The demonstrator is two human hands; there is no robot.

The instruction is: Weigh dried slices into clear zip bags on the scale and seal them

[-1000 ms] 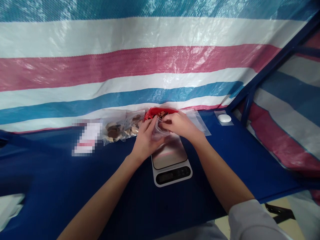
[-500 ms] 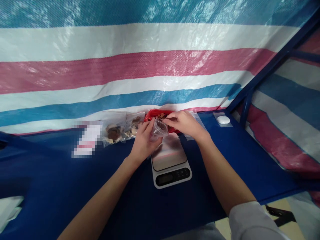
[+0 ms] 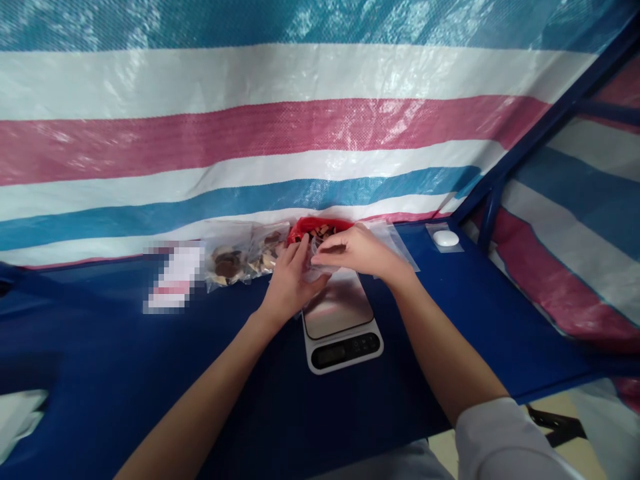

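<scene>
My left hand (image 3: 289, 283) is closed round the side of a clear plastic bag (image 3: 315, 272), whose mouth gapes upward over the back of a kitchen scale (image 3: 341, 310). Above that mouth is my right hand (image 3: 357, 250), its fingertips pinched together; anything between them is too small or hidden to make out. Just behind both hands lies a red plastic bag (image 3: 301, 228), open, with brown and pale dried pieces (image 3: 323, 232) inside. The scale's metal plate is partly covered by my hands and the clear bag.
Left of my hands lie two clear bags of dried slices, one bag (image 3: 227, 263) and another bag (image 3: 270, 248), plus a blurred-out packet (image 3: 175, 277). Flat clear bags (image 3: 393, 243) and a white oval object (image 3: 446, 239) are on the right. A striped tarp (image 3: 250, 133) hangs behind the blue table (image 3: 400, 393).
My right hand has moved slightly left and down, from the red bag's edge to over the clear bag's mouth. My left hand stays nearly in place.
</scene>
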